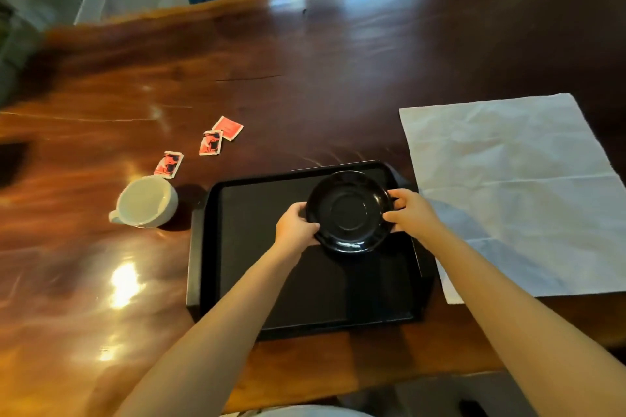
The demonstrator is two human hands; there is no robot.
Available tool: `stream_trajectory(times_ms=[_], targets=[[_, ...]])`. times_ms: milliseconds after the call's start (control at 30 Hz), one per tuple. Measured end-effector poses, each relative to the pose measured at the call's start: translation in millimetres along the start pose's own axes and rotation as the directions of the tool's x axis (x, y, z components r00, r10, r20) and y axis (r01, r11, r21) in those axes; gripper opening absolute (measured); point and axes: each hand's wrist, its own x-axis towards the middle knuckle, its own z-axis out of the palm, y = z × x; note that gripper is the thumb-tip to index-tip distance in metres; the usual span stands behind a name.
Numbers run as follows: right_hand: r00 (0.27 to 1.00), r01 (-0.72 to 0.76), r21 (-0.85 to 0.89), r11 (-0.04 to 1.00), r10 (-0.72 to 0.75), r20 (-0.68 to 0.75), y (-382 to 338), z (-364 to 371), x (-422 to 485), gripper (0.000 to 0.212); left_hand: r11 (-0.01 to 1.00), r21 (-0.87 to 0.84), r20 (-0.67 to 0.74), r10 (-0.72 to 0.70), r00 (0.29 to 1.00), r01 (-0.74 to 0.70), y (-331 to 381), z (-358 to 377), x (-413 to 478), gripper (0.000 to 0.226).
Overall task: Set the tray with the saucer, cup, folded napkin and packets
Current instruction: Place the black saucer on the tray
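1. 2 hands, left hand and right hand, pinch opposite rims of the saucer over the tray's far right, probably for level placing.
2. Cup and 3 packets wait left of the tray, unfolded napkin right.

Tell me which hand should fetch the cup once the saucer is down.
Left, most likely. The white cup stands on the table left of the tray, on the left hand side. The right hand grips the saucer at its far edge, nearer the unfolded napkin.
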Motion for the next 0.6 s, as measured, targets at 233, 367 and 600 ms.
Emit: stream_trajectory(times_ms=[233,367,600], targets=[[1.000,0.024,-0.127,0.992,-0.024,-0.002,1,-8,25,0.049,0.995,0.082,-0.079,-0.053,0.995,0.059,7,18,30,0.053],[0.995,0.083,-0.331,0.940,-0.098,-0.028,0,-2,33,0.040,0.990,0.133,-0.113,-0.039,0.993,0.054,6,19,39,0.054],[0.994,0.081,-0.596,0.799,-0.111,-0.014,-7,7,34,0.033,0.972,0.233,-0.117,0.025,0.993,0.003,0,20,45,0.052]])
